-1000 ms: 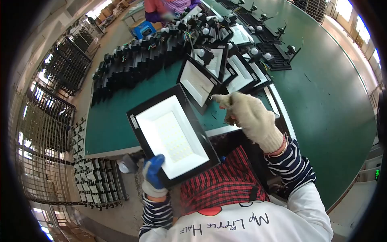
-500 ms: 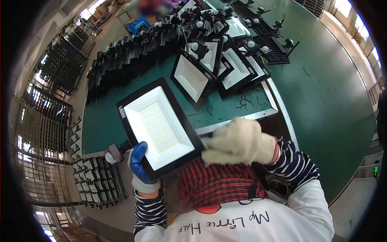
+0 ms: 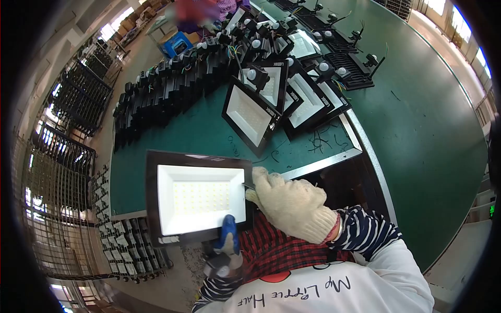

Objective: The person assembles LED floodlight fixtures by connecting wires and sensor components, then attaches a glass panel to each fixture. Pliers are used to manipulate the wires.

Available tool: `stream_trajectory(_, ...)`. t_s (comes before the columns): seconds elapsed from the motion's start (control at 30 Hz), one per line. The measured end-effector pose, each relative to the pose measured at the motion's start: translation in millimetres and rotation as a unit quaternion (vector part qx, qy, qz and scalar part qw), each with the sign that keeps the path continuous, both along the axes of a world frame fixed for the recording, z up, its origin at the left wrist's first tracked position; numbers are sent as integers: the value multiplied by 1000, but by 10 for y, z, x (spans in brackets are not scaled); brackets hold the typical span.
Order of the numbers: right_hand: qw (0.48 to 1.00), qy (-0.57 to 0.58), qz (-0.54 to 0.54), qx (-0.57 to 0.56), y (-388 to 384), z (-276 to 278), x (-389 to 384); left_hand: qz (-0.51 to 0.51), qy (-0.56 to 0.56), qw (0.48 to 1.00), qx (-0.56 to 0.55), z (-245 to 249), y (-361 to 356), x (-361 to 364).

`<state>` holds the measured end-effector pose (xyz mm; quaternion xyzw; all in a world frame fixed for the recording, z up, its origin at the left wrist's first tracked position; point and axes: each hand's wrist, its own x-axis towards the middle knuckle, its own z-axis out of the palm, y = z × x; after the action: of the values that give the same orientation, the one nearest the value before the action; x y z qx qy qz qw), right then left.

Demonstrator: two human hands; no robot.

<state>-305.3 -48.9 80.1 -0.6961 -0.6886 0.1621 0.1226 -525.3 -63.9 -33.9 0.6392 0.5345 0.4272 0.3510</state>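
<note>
An LED floodlight (image 3: 201,201) with a black frame, white reflector and rows of small LEDs faces up in front of me. My left hand (image 3: 228,237), in a blue-coated glove, grips its lower edge with the thumb over the front. Beside that wrist, a motion sensor with a pale dome (image 3: 218,267) hangs below the frame. At the floodlight's right edge is my right hand (image 3: 292,201), in a cream knitted glove. Its fingers are pinched around a thin dark sliver-like tool (image 3: 249,185), whose tip overlaps the frame; most of it is hidden in the glove.
Several finished-looking floodlights (image 3: 250,115) lie stacked on the green table (image 3: 417,130), behind my hands. Rows of black housings with sensors (image 3: 172,88) stand further back. Black scraps (image 3: 318,141) lie near the metal table edge (image 3: 323,163). A rack of parts (image 3: 130,245) stands at lower left.
The floodlight has turned from a slant to nearly level, its sensor swinging down toward me. My left hand moved right with it; my right hand came to the frame's right edge.
</note>
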Motion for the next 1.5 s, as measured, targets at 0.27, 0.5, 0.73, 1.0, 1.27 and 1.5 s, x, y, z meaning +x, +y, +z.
stream_trajectory(0.27,920,388,-30,47,147,42,546,-134,78,986,61,461,294,228)
stream_trajectory(0.5,376,900,-117,-188,-112,7,1109,-389,253,721,515,1334,849,723)
stream_trajectory(0.73,348,931,-5,-108,-570,-456,1706,-594,271,571,497,1882,1033,1749)
stream_trajectory(1.0,316,916,-121,216,-1225,64,2660,-454,-271,846,66,1830,1269,3143)
stream_trajectory(1.27,464,670,-389,429,-1543,-465,3016,-481,-317,735,-356,899,852,4364)
stream_trajectory(1.5,599,627,-474,155,-1781,-692,2559,-602,-66,796,-11,502,1036,5142)
